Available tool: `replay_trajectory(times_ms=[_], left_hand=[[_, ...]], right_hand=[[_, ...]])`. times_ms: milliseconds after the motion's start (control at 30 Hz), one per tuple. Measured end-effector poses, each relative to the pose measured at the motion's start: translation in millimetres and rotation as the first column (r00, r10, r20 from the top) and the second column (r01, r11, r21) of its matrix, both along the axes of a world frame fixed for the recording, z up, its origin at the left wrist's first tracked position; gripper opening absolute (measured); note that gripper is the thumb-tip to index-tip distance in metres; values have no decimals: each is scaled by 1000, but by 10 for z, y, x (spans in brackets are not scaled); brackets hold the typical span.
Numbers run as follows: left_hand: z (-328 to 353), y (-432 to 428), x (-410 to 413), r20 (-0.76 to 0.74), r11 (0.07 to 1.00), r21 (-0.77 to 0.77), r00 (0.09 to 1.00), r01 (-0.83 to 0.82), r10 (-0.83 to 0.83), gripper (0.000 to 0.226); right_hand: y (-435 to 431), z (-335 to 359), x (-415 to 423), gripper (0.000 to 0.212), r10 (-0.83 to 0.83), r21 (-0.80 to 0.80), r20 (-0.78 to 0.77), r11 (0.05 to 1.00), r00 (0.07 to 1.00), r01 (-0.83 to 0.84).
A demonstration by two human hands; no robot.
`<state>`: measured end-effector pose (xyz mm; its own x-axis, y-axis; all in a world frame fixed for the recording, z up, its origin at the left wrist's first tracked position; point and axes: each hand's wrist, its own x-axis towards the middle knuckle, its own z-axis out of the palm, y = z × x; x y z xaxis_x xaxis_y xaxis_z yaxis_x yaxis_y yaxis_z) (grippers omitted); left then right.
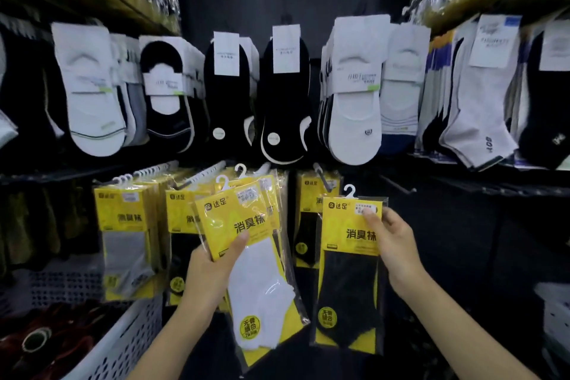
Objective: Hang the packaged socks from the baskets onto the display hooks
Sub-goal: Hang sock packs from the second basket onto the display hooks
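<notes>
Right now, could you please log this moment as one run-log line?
left hand holds yellow-carded clear pack of white socks | right hand pinches yellow-carded clear pack of black socks at top | neither pack hung

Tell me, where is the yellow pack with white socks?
In the head view, the white-sock pack is low in the middle, gripped by the left hand, just left of the black-sock pack that the right hand holds.

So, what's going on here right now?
A person is hanging up packaged socks. The left-hand grip holds a small stack of yellow plastic packs of white socks; the right-hand grip pinches a yellow pack of black socks by its top corner. Neither is hung yet. Similar yellow packs already hang on the lower hooks.
</notes>
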<state>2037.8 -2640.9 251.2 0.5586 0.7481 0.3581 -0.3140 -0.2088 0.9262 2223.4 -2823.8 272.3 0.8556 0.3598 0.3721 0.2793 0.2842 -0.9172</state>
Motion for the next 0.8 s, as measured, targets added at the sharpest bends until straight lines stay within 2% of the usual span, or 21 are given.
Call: replay_trajectory(times_ms=[133, 267, 433, 600, 667, 800], left_hand=[[64, 61, 37, 5, 999, -22, 1000, -30, 30, 28], [43, 107, 83, -19, 998, -37, 999, -51, 51, 15], [4, 107, 131, -36, 995, -78, 998, -62, 59, 10], [-32, 58, 145, -68, 995, -90, 997, -41, 35, 11], [-60, 38, 146, -81, 995, -102, 997, -16, 8, 11], [-133, -57, 171, -95, 992, -107, 992, 69, -79, 24]], right_hand=[[191, 81, 71, 13, 53, -58, 49, 997, 997, -50], [382, 40, 164, 12, 49, -81, -7, 995, 999, -49], [555, -104, 388, 24, -127, -162, -135, 981, 983, 105], [534, -296, 486, 15, -339, -274, -255, 923, 906, 269], [487, -359, 403, 14, -292, -251, -254, 941, 922, 229], [422, -319, 8, 22, 54, -158, -227, 983, 972, -91]])
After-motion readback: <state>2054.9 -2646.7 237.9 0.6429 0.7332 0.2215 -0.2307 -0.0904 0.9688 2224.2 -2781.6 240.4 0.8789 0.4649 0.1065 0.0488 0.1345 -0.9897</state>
